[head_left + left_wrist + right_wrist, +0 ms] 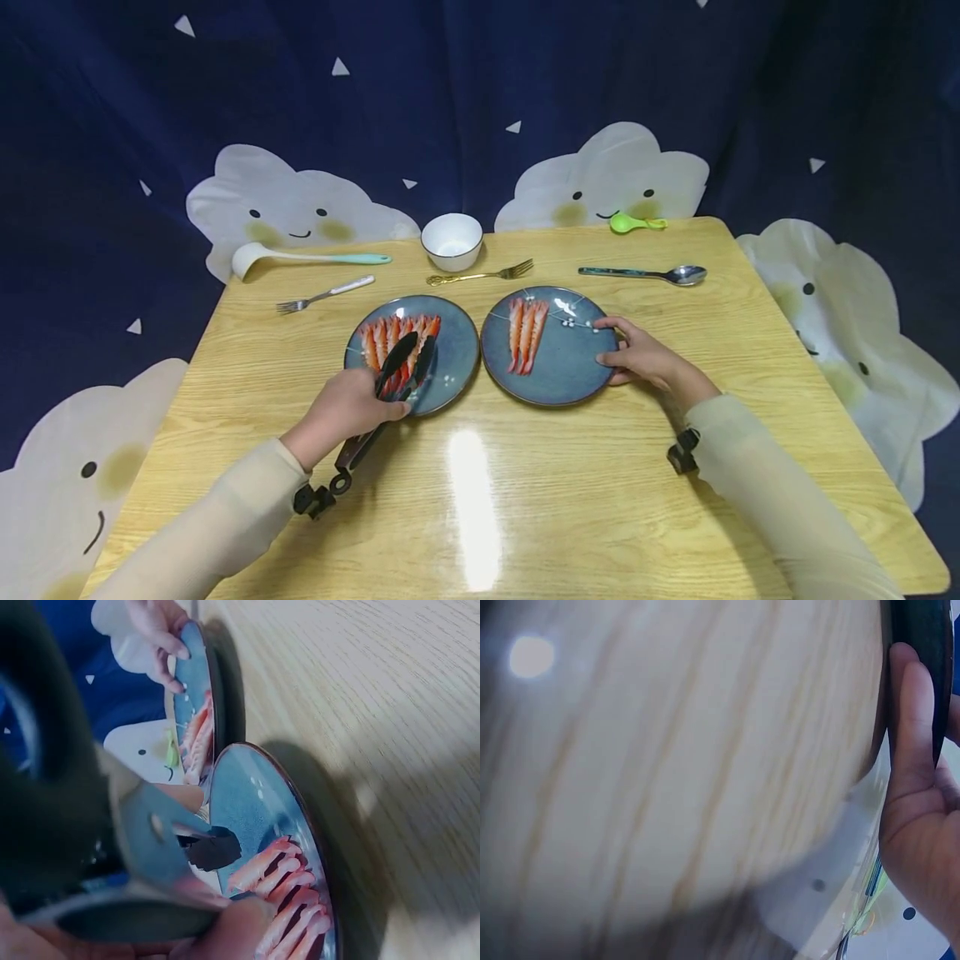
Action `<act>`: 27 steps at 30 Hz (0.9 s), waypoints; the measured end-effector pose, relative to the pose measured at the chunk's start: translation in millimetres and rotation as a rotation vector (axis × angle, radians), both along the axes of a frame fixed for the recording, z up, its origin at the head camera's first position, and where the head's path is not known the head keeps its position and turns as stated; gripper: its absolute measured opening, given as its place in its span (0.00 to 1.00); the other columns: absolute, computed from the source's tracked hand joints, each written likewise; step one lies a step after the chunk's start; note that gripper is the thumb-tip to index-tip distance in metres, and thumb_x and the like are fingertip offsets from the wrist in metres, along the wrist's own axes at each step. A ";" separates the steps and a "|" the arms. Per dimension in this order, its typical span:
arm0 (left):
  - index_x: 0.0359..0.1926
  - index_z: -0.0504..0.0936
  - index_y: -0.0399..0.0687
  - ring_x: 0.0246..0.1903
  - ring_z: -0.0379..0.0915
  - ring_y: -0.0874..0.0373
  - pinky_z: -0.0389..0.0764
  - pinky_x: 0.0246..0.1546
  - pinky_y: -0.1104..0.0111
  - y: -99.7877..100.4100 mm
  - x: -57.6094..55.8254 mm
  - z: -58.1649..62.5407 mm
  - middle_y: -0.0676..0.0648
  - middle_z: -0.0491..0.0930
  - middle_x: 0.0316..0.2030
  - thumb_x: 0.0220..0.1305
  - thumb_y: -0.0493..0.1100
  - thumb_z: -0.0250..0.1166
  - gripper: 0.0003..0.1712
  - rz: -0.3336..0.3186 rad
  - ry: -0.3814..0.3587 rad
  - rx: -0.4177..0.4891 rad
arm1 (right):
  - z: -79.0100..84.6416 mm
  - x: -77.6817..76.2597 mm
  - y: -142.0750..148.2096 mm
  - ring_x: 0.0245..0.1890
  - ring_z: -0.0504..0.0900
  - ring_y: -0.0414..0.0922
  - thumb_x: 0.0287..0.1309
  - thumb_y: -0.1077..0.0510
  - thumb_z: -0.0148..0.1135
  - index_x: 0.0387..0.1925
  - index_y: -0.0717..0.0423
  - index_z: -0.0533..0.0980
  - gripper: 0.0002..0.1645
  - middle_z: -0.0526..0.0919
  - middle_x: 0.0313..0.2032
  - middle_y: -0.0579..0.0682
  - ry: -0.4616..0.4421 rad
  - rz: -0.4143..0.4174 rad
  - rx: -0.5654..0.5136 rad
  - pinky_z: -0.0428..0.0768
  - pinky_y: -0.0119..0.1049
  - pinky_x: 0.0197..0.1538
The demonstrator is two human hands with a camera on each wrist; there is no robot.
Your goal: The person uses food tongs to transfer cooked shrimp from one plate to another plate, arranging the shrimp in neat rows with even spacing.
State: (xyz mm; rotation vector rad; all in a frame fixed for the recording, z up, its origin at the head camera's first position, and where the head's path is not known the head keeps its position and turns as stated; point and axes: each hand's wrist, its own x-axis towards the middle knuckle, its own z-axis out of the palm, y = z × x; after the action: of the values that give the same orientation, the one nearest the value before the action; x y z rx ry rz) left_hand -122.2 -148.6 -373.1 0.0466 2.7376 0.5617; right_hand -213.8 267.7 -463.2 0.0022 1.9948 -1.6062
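My left hand (pixel 352 410) grips a pair of black tongs (pixel 424 360), whose tips lie over the right-hand end of the row of shrimp. Several red-and-white shrimp (pixel 375 343) lie side by side on the left blue plate (pixel 459 358). In the left wrist view the tongs (pixel 150 832) fill much of the foreground, with shrimp (pixel 289 900) beyond. My right hand (pixel 637 354) pinches the right rim of the second blue plate (pixel 573 362). Three shrimp (pixel 527 333) sit on that plate's left half. The right wrist view has the fingers (pixel 915 712) at the dark plate edge.
Behind the plates stand a white bowl (pixel 452 242) and a gold fork (pixel 480 275). A ladle (pixel 322 257) and a white-handled fork (pixel 330 292) lie at back left. Back right are a metal spoon (pixel 684 275) and a small green spoon (pixel 626 223). A cloud-printed curtain (pixel 450 100) hangs behind.
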 end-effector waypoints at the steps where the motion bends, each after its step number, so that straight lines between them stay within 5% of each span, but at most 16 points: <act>1: 0.16 0.68 0.45 0.11 0.58 0.58 0.63 0.12 0.67 -0.7 -0.2 -0.3 0.50 0.62 0.12 0.43 0.60 0.66 0.25 -0.002 -0.003 0.007 | -0.4 0.0 -0.2 0.25 0.78 0.49 0.51 0.65 0.58 0.60 0.46 0.53 0.37 0.67 0.36 0.63 -0.004 -0.006 0.004 0.77 0.43 0.27; 8: 0.17 0.68 0.45 0.10 0.59 0.58 0.64 0.12 0.66 -5.2 -1.2 -1.0 0.50 0.62 0.12 0.42 0.60 0.66 0.25 0.033 -0.017 0.020 | -2.9 -0.9 -0.9 0.26 0.78 0.50 0.51 0.65 0.58 0.60 0.44 0.53 0.37 0.65 0.36 0.63 -0.013 -0.006 0.006 0.77 0.44 0.28; 16: 0.15 0.69 0.46 0.10 0.61 0.58 0.64 0.12 0.67 4.5 -2.5 -1.3 0.50 0.64 0.10 0.44 0.57 0.65 0.22 -0.047 0.023 -0.002 | -3.9 -1.1 0.3 0.27 0.79 0.51 0.52 0.65 0.58 0.60 0.44 0.53 0.37 0.66 0.38 0.64 -0.012 -0.007 -0.004 0.77 0.44 0.29; 20: 0.23 0.73 0.43 0.11 0.63 0.58 0.66 0.14 0.66 6.8 -4.2 -1.8 0.49 0.67 0.13 0.44 0.58 0.65 0.22 -0.050 0.005 0.000 | -4.3 -0.6 0.2 0.27 0.79 0.51 0.51 0.65 0.58 0.60 0.44 0.53 0.37 0.66 0.37 0.63 -0.007 -0.006 -0.001 0.77 0.45 0.28; 27: 0.19 0.68 0.45 0.09 0.54 0.61 0.62 0.13 0.68 -3.0 -4.0 -0.4 0.53 0.54 0.10 0.42 0.62 0.65 0.26 0.018 -0.073 0.110 | -1.0 0.0 -0.8 0.26 0.78 0.50 0.51 0.65 0.58 0.60 0.44 0.53 0.37 0.66 0.37 0.63 -0.011 -0.011 0.009 0.77 0.45 0.29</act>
State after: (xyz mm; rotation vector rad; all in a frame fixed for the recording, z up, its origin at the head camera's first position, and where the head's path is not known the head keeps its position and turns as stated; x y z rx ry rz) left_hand -126.2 -151.6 -373.4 0.0277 2.6368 0.7051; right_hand -213.8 266.9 -464.2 0.0254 1.9967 -1.6013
